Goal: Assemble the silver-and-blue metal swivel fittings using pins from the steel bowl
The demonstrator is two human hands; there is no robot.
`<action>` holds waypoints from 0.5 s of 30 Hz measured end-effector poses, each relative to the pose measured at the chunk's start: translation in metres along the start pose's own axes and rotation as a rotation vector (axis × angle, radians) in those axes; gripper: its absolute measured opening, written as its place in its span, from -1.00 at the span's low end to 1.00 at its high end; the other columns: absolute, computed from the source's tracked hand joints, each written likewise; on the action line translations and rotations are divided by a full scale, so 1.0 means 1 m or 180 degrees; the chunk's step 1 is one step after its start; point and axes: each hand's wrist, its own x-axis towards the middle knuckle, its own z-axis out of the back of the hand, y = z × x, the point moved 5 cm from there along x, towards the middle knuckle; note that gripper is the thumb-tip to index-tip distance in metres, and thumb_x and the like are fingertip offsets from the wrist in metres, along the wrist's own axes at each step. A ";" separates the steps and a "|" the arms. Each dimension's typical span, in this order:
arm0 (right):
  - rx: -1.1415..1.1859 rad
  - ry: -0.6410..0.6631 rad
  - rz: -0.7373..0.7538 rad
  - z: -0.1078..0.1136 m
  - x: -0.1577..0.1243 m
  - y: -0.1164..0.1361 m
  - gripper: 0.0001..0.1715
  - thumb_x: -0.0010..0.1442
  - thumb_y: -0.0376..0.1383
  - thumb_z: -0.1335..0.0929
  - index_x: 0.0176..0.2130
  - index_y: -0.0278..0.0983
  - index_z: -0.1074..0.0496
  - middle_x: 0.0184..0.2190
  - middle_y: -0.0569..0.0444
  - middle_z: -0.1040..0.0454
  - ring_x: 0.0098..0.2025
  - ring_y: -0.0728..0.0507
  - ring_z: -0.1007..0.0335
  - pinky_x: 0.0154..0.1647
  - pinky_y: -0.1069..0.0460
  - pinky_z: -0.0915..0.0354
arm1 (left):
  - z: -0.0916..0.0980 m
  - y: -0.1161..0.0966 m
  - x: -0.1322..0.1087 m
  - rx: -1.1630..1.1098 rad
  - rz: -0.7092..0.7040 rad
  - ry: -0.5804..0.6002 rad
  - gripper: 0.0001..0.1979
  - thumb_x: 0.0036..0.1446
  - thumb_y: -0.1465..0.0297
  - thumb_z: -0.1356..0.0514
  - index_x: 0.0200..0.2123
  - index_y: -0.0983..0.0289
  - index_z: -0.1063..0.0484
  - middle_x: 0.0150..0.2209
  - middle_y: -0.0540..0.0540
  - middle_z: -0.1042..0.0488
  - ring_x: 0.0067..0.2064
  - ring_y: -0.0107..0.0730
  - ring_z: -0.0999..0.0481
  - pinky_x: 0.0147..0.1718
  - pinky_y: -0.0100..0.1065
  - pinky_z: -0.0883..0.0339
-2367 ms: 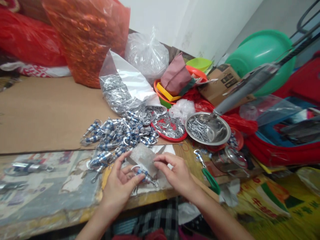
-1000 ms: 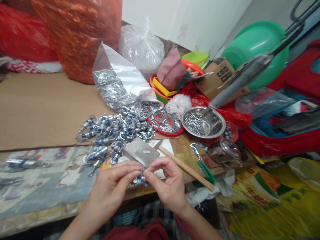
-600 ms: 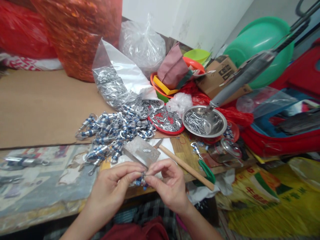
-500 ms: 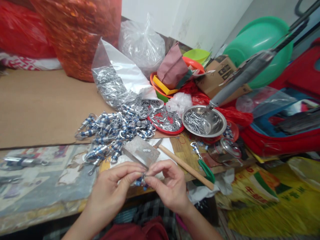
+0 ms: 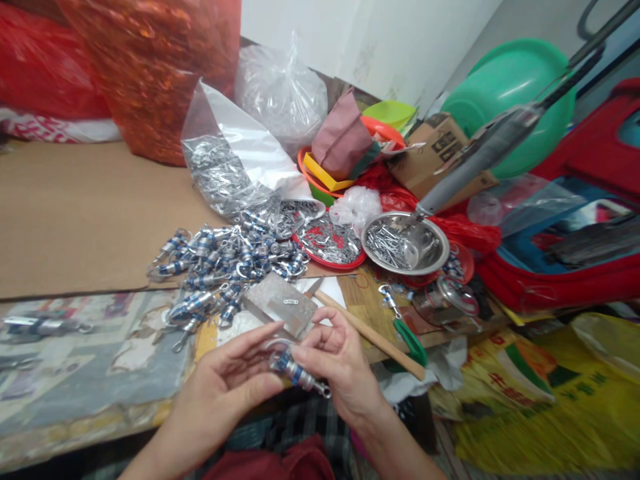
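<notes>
Between my hands is a small silver-and-blue metal fitting (image 5: 299,375) with a curved hook at one end and an eyelet at the other. My right hand (image 5: 340,367) pinches it between thumb and fingers, the eyelet end pointing down to the right. Around the hook end, my left hand (image 5: 235,373) is open, thumb and fingers apart. Just beyond the fingers sits a grey metal block (image 5: 265,303) with a little two-holed metal link (image 5: 291,302) on top. A pile of similar fittings (image 5: 215,257) lies behind and left of the block.
A hammer's wooden handle (image 5: 385,343) lies right of the block, near a green-handled tool (image 5: 413,340). Behind stand a red tray (image 5: 345,264) of small metal pieces, a steel bowl (image 5: 430,250) with pins and a plastic bag (image 5: 215,167) of metal parts. A grey lever (image 5: 480,153) slants above the bowl.
My hands were pinched together over the fitting. Now the left fingers have come apart, and the fitting shows more fully, tilted in my right hand. The link still lies on the block.
</notes>
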 end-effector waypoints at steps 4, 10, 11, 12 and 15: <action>-0.0139 -0.0059 -0.0118 0.001 0.002 -0.002 -0.49 -0.23 -0.28 -0.48 -0.33 -0.24 -0.16 -0.66 0.29 -0.36 -0.71 0.07 -0.22 -0.69 0.17 -0.21 | 0.002 0.009 -0.003 -0.0274 -0.0131 -0.0525 -0.54 -0.25 0.40 -0.32 -0.16 0.17 -0.42 -0.33 0.01 -0.56 -0.25 -0.30 -0.53 -0.25 -0.36 -0.43; -0.2998 -0.0044 0.1241 0.000 0.024 0.035 -0.83 0.06 -0.30 -0.33 -0.26 -0.25 -0.38 -0.46 0.09 -0.46 -0.42 -0.04 -0.37 -0.40 0.07 -0.27 | 0.010 0.007 0.014 -0.0327 -0.0065 -0.0561 -0.44 -0.19 0.39 -0.30 -0.05 0.21 -0.24 -0.36 0.00 -0.51 -0.27 -0.36 -0.51 -0.28 -0.38 -0.42; -0.3506 -0.0020 0.1593 -0.003 0.029 0.042 -0.81 0.08 -0.31 -0.31 -0.23 -0.24 -0.40 -0.35 0.05 -0.46 -0.31 -0.07 -0.37 -0.29 0.04 -0.26 | 0.011 0.006 0.017 -0.0355 -0.0088 -0.0608 -0.47 -0.19 0.39 -0.30 -0.09 0.21 -0.23 -0.37 -0.01 -0.50 -0.30 -0.37 -0.51 -0.31 -0.37 -0.42; -0.3938 0.0074 0.1829 -0.007 0.035 0.045 -0.78 0.09 -0.32 -0.30 -0.19 -0.24 -0.41 -0.27 0.02 -0.45 -0.22 -0.10 -0.34 -0.21 0.02 -0.23 | 0.012 0.006 0.020 -0.0383 -0.0112 -0.0632 -0.49 -0.20 0.40 -0.31 -0.13 0.21 -0.22 -0.39 -0.03 -0.48 -0.33 -0.38 -0.52 -0.32 -0.35 -0.43; -0.4748 0.0348 0.1874 -0.012 0.054 0.040 -0.76 0.12 -0.33 -0.29 -0.17 -0.25 -0.43 -0.31 0.00 -0.45 -0.24 -0.12 -0.35 -0.24 0.02 -0.23 | 0.011 0.007 0.028 -0.0461 -0.0137 -0.0526 -0.55 -0.21 0.40 -0.31 -0.23 0.21 -0.17 -0.42 -0.04 -0.46 -0.38 -0.35 -0.52 -0.36 -0.23 -0.44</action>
